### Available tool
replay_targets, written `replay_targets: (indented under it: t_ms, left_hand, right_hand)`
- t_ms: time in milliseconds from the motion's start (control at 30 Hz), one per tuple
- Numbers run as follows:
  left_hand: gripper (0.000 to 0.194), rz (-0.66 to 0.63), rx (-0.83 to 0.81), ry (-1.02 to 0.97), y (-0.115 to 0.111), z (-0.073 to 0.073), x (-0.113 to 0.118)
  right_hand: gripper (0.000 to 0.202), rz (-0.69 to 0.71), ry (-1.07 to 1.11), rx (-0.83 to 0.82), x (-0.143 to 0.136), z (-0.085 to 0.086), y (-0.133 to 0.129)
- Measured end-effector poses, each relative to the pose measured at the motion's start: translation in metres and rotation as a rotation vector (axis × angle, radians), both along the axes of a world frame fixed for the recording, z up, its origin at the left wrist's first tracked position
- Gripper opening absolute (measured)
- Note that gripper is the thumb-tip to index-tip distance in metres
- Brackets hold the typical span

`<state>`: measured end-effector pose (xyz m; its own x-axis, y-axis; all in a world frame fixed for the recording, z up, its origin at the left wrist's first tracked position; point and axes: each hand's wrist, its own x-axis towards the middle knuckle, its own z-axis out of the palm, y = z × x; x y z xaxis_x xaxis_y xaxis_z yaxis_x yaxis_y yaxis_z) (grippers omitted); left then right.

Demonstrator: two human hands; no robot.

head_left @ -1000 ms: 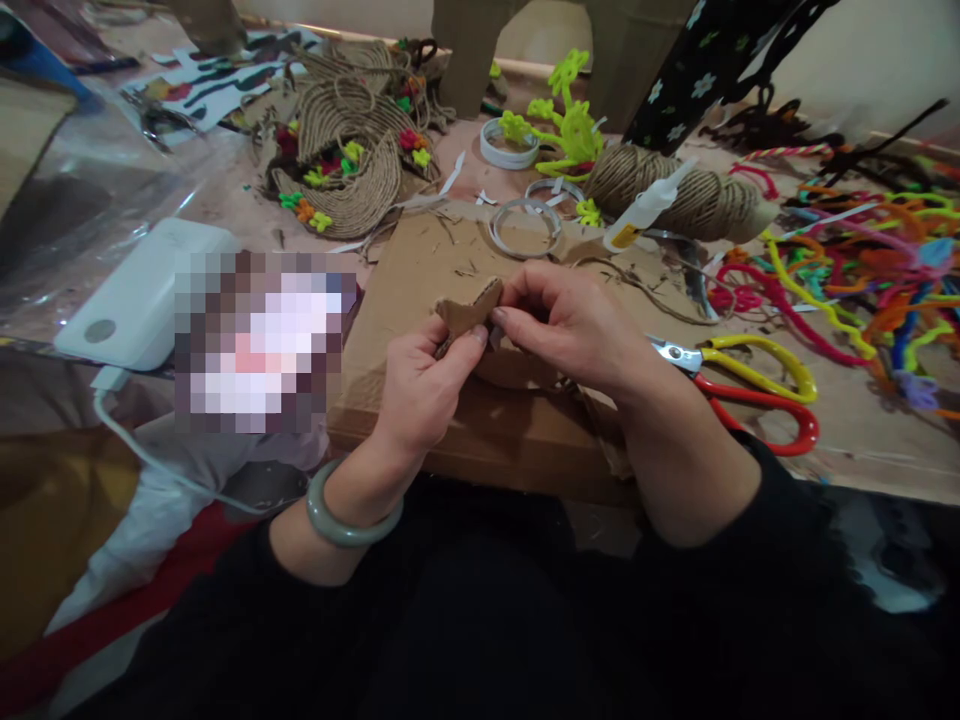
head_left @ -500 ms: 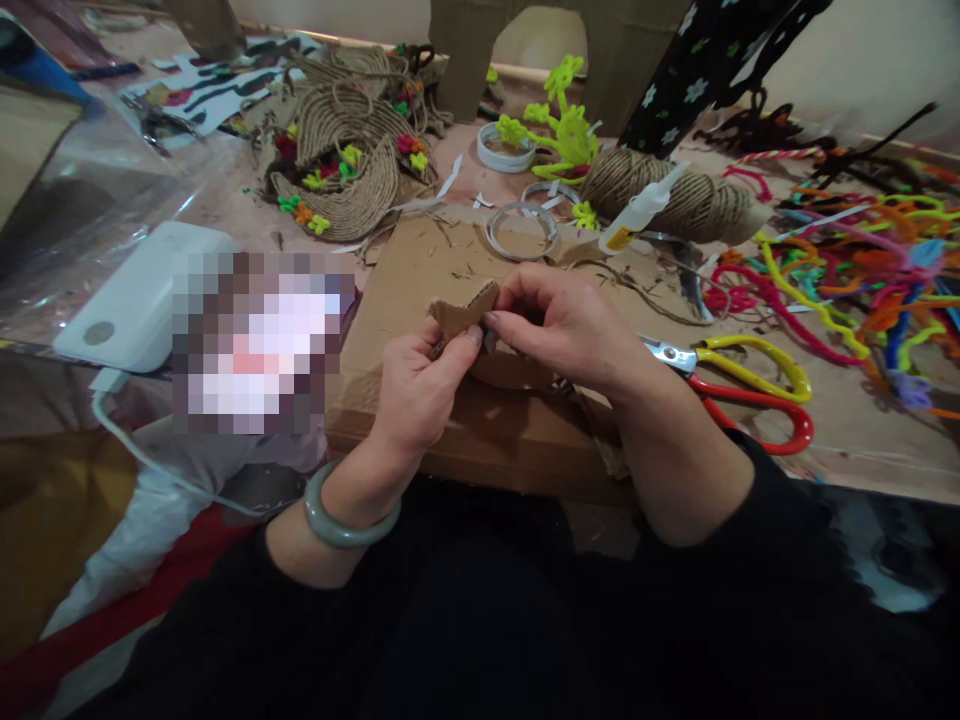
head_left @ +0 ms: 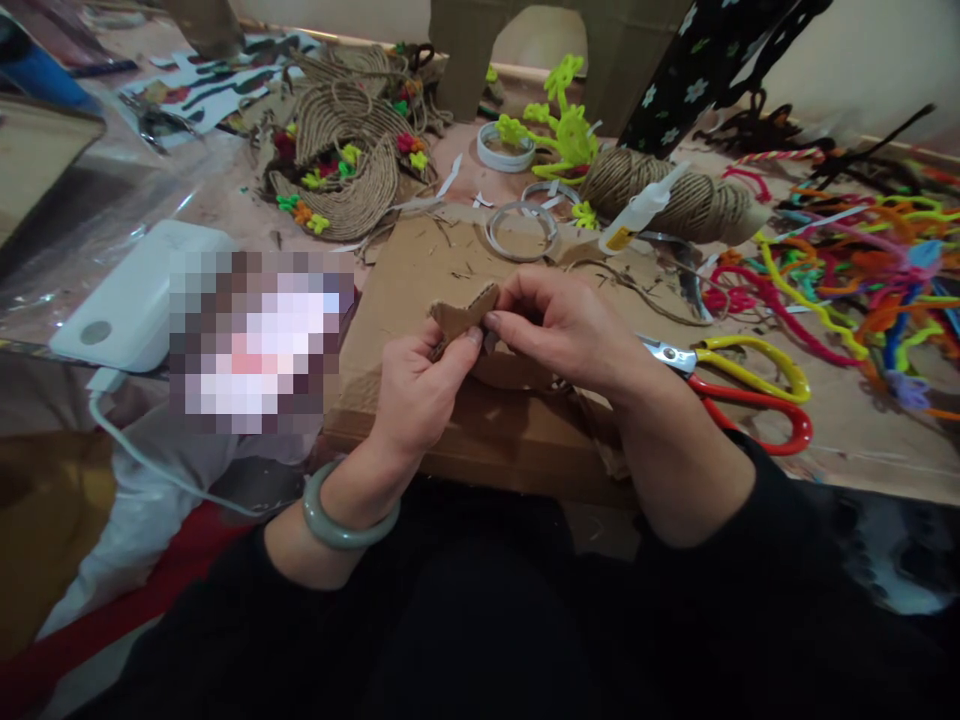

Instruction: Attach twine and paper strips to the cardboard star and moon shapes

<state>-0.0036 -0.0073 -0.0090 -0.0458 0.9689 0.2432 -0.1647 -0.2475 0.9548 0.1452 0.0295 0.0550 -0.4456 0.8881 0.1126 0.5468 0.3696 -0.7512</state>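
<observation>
Pinkish covering spreads over the table (head_left: 862,430) under a dim indoor light, and closest to me as I watch is a green bangle (head_left: 341,537) on the left wrist. Just past it, the left hand (head_left: 420,385) pinches a small notched piece of cardboard (head_left: 463,315) between thumb and fingers. The right hand (head_left: 574,325) has its grip pressed together at the piece's right edge; whatever else those fingertips hide, I cannot tell. I'd judge this to be close fingertip work along that edge, and any next move calls for a steady left pinch and light right fingers, since thin board could crease.

Beneath lies a large cardboard slab (head_left: 375,320), with scissors (head_left: 670,354) beside the right forearm. Farther off, a squeeze bottle (head_left: 630,222) leans by a twine spool (head_left: 660,195), coiled twine work (head_left: 364,205) sits to the left, and upright cardboard (head_left: 637,60) stands behind.
</observation>
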Motion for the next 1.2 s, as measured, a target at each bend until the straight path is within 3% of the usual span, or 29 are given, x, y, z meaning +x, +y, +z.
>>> replay_targets:
  t_ms: [467, 1000, 1200]
  left_hand:
    - [0.016, 0.049, -0.025, 0.031, 0.0005, -0.0016, 0.0001]
    - [0.016, 0.021, -0.026, 0.054, -0.0008, -0.0002, -0.0009]
    - [0.015, 0.017, -0.03, -0.016, 0.0011, -0.0015, 0.0006]
  right_hand:
    - [0.01, 0.013, -0.003, -0.012, 0.0006, 0.0003, 0.0002]
    - [0.012, 0.009, 0.007, -0.033, 0.0001, -0.0004, 0.0008]
    - [0.012, -0.016, 0.004, -0.006, -0.0007, -0.0001, -0.0004]
